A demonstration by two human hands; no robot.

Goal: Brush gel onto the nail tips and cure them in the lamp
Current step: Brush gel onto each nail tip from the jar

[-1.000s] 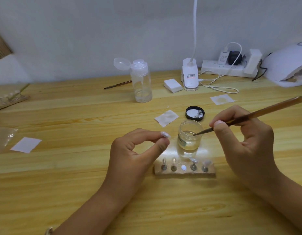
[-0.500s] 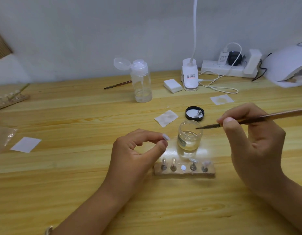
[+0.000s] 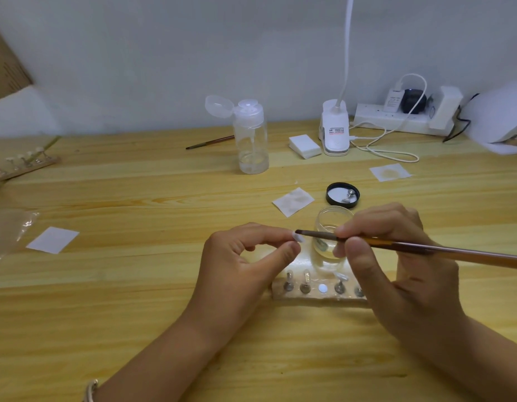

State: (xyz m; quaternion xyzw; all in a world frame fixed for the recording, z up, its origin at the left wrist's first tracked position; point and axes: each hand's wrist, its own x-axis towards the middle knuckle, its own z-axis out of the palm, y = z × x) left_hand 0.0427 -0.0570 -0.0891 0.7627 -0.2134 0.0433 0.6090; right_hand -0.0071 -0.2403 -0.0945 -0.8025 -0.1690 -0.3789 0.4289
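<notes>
My left hand (image 3: 245, 262) pinches a small white nail tip (image 3: 298, 237) between thumb and forefinger, just above the table. My right hand (image 3: 396, 265) grips a brown-handled brush (image 3: 425, 248), and its dark bristle end touches the nail tip. Behind the hands stands an open glass jar of clear gel (image 3: 331, 236), partly hidden by my right fingers. In front of it lies a wooden holder (image 3: 315, 294) with several metal pegs, some carrying clear tips. The white curing lamp (image 3: 501, 123) sits at the far right edge.
A black jar lid (image 3: 343, 194) lies behind the jar. Paper wipes (image 3: 293, 201) lie around it. A clear pump bottle (image 3: 251, 137), a spare brush (image 3: 211, 142), a pad stack (image 3: 305, 146), a desk lamp base (image 3: 335, 132) and a power strip (image 3: 402, 116) line the back. A second holder (image 3: 22, 163) sits far left.
My right hand moved left from the jar's rim, carrying the brush tip over to the nail tip. My left hand has stayed nearly still.
</notes>
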